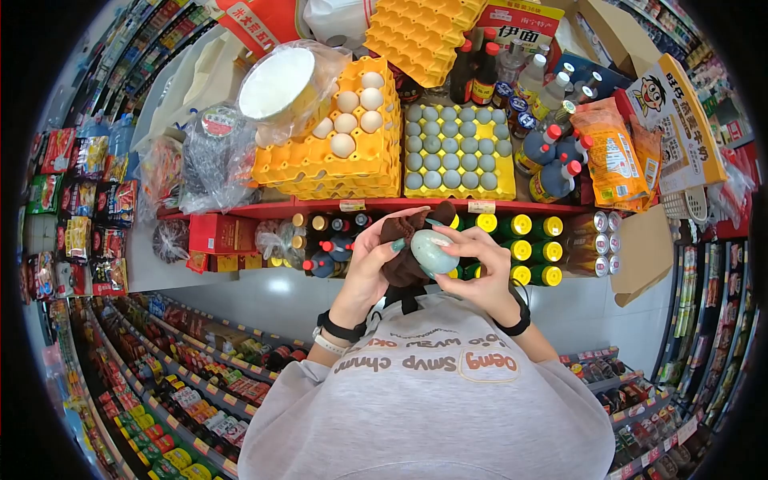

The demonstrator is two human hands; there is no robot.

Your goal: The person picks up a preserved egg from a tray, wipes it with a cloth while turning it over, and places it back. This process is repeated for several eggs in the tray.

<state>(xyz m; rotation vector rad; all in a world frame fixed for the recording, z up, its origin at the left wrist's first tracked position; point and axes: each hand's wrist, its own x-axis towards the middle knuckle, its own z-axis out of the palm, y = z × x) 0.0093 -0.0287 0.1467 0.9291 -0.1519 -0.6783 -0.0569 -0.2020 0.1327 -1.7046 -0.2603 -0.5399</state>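
A pale blue-green egg [434,254] is held between my two hands in front of my chest. My right hand [490,270] grips it from the right, fingers curled around its side. On the other side, my left hand [370,258] is closed on a dark brown cloth [398,274] that is bunched against the egg. Part of the cloth lies behind the egg and out of sight. Just beyond my hands, a yellow tray [459,193] holds rows of similar bluish eggs. Left of it rises a stack of orange egg trays [344,180] with several light eggs [343,145] on top.
Sauce bottles [552,144] and orange packets [612,156] crowd the right of the red-edged shelf [272,210]. Yellow-capped bottles [520,250] and cans [594,244] stand below it. A cardboard flap [644,256] juts out at right. A bagged white-topped tub [278,82] sits at left.
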